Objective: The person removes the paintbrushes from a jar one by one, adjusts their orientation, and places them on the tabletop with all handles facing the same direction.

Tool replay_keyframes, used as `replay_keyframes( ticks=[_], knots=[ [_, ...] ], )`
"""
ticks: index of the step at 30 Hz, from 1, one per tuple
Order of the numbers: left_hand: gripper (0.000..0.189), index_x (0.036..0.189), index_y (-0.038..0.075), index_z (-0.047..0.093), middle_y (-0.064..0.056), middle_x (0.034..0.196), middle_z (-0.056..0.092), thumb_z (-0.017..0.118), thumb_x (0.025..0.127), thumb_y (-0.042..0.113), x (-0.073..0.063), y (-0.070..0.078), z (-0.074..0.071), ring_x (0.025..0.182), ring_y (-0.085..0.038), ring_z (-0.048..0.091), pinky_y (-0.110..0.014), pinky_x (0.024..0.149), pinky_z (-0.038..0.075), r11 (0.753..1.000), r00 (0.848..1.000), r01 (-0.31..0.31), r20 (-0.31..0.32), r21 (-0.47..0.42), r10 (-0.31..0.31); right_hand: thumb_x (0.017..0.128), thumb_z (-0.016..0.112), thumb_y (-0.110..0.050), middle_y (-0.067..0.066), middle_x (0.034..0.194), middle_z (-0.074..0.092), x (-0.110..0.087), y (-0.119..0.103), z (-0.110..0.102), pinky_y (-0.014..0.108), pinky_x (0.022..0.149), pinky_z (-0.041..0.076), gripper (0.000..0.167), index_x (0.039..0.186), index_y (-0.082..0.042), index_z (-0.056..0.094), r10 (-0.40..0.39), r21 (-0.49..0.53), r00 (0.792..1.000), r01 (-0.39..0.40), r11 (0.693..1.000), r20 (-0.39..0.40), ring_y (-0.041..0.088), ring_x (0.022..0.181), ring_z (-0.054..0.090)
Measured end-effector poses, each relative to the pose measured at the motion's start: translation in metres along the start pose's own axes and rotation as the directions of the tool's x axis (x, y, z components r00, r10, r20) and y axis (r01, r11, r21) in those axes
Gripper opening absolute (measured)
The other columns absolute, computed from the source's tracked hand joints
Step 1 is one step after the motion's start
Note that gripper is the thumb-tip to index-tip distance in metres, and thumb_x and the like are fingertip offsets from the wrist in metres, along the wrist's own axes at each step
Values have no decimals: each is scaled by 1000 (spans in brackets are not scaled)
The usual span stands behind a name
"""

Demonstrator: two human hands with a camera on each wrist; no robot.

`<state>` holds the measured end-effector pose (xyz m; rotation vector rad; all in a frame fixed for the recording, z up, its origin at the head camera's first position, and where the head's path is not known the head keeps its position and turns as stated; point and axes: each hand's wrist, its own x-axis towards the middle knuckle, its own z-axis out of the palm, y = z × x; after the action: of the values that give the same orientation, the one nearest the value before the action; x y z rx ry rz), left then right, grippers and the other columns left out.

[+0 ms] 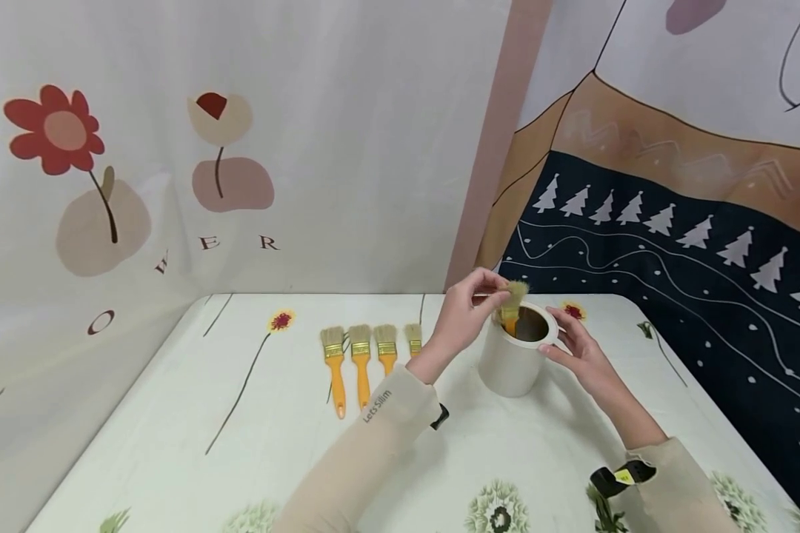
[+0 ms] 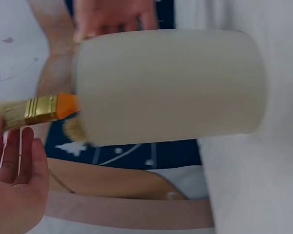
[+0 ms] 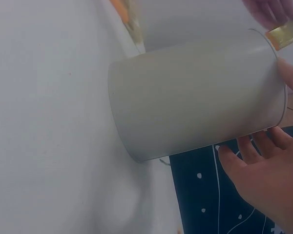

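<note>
My left hand [image 1: 463, 307] pinches a paintbrush [image 2: 41, 109] by its pale bristles, above the mouth of a white cylindrical canister [image 1: 509, 366]. The brush points bristles up, with its orange handle running down inside the rim; the lower handle is hidden by the canister wall. My right hand [image 1: 580, 352] grips the upper side of the canister, thumb near the front of the rim and fingers round the far side, as the right wrist view also shows. The canister stands upright on the table.
Several paintbrushes [image 1: 360, 355] with orange handles lie in a row left of the canister, bristles away from me; my left forearm covers part of the row. The table [image 1: 160, 414] has a white flower-printed cover. Printed cloths [image 1: 360, 148] hang behind and at the right.
</note>
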<state>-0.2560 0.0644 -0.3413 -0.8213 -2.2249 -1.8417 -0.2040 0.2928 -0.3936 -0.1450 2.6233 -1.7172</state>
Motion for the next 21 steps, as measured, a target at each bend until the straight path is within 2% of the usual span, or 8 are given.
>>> replay_keyframes(
  ticks=[3,6,10,13,15,17,19,21],
  knots=[
    [18,111,0,59,-19,111,66,62,98,11,3,14,-12,102,-25,67,-22,86,60,992,998,-34,-50,-121,28,100,62,-27,14,167,16,0,0,0,51,118,26,76,159,-13,17,4,-12,1000,-4,1000,-5,41,152,21],
    [18,111,-5,56,-24,109,65,61,98,7,4,28,-29,91,-19,67,-25,81,62,975,990,-93,-123,-202,69,99,63,-29,14,167,16,-1,-1,-1,50,117,27,77,159,-13,17,7,-26,1000,-7,1000,-6,41,152,21],
    [19,111,-8,53,-29,108,65,61,96,0,4,42,-62,85,-9,65,-29,76,63,953,968,-169,-225,-250,113,100,62,-30,15,167,16,-3,-1,-3,47,116,29,77,160,-13,16,3,-47,1000,-4,999,-15,42,151,21],
    [21,113,-8,52,-27,107,66,61,95,-2,0,43,-94,85,-8,67,-32,75,64,950,951,-200,-282,-239,129,100,62,-29,15,167,16,-5,0,-4,46,116,29,77,160,-13,16,6,-52,1000,-7,999,-28,41,152,21],
    [23,116,-7,52,-18,105,68,62,95,-2,-5,36,-119,87,-7,68,-32,75,64,961,942,-180,-319,-208,107,100,62,-30,14,167,16,-5,1,-3,47,116,29,77,160,-13,16,11,-48,999,-12,999,-30,41,152,21],
    [26,119,-5,53,-7,103,69,63,95,0,-11,25,-146,87,-7,68,-30,75,64,978,932,-126,-356,-166,60,100,62,-30,14,167,16,-4,1,-1,51,117,28,78,160,-13,16,13,-38,1000,-14,999,-26,40,152,21],
    [27,121,-2,55,4,100,68,63,96,3,-18,12,-172,86,-6,68,-27,75,63,989,921,-29,-389,-144,-29,99,62,-29,14,167,15,-3,0,1,55,117,28,78,160,-13,16,10,-28,1000,-11,1000,-18,41,152,21],
    [27,123,0,55,10,98,67,63,97,8,-26,-3,-195,84,-4,68,-24,75,63,987,902,92,-409,-134,-139,100,62,-27,14,167,15,-2,-2,1,56,117,28,77,160,-13,16,2,-23,1000,-2,1000,-16,41,152,20]
  ],
)
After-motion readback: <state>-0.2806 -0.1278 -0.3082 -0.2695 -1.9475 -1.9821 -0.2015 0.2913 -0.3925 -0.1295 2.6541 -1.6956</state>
